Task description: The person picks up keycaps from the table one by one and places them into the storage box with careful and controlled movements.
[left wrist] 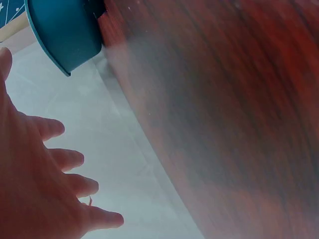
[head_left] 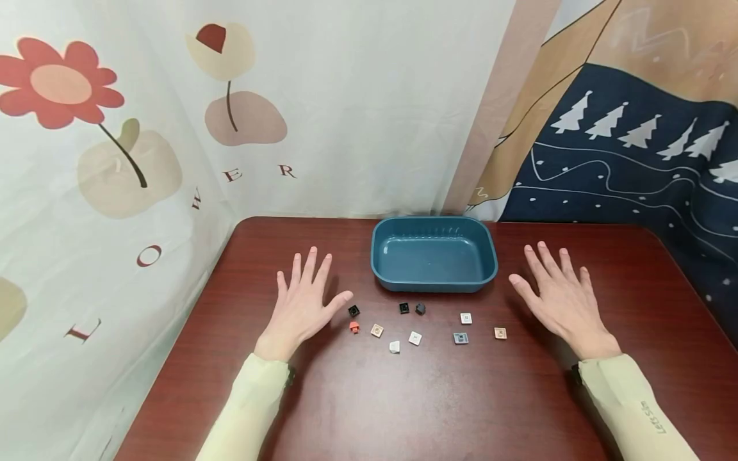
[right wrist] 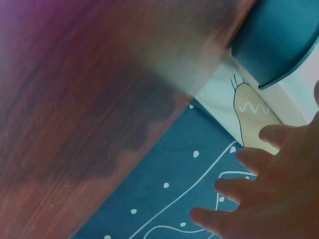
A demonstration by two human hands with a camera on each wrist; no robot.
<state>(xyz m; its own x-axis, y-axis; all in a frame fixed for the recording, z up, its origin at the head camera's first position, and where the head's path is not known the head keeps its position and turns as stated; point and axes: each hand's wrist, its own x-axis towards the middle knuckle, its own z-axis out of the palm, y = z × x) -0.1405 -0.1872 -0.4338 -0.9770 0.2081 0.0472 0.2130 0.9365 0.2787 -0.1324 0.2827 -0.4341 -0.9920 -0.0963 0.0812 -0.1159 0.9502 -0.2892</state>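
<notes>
My left hand [head_left: 301,306] is spread palm-down over the left of the table, its thumb tip close to a black keycap [head_left: 354,311] and a small red piece [head_left: 354,327]. On the other side, my right hand [head_left: 562,301] hovers with fingers fanned out, right of a beige keycap [head_left: 500,333]. Neither hand holds anything. Between them lie several more small keycaps: black [head_left: 404,308], dark grey [head_left: 420,309], beige [head_left: 377,330], white [head_left: 415,338], white [head_left: 466,318], blue-grey [head_left: 460,339], and a white one on its side [head_left: 394,347].
A blue rectangular basin [head_left: 429,285] with nothing inside stands at the table's back edge, behind the keycaps. The dark red wooden table [head_left: 426,410] meets a white printed curtain [head_left: 357,115] at the back and a navy tree-patterned cloth [head_left: 628,166] at the right.
</notes>
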